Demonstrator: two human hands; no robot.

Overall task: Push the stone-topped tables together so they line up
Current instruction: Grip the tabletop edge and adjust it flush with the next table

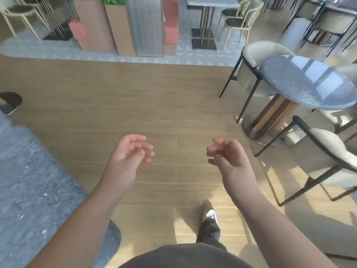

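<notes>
A grey stone-topped table [29, 180] fills the lower left, its rounded corner near my left forearm. A round blue-grey stone-topped table [309, 82] on a wood-and-metal pedestal stands at the right. A third stone top [210, 2] on a metal post base is far back. My left hand [129, 153] and my right hand [228, 157] hang in the air over the wooden floor, between the tables. Both hold nothing, fingers loosely curled and apart. Neither hand touches a table.
Cream chairs with black frames [328, 151] surround the round table at right. Tall wooden planters [108, 26] and a ribbed glass panel stand at the back. Another person's dark shoe [9, 102] shows at the left edge. My own shoe [209, 215] is on the floor.
</notes>
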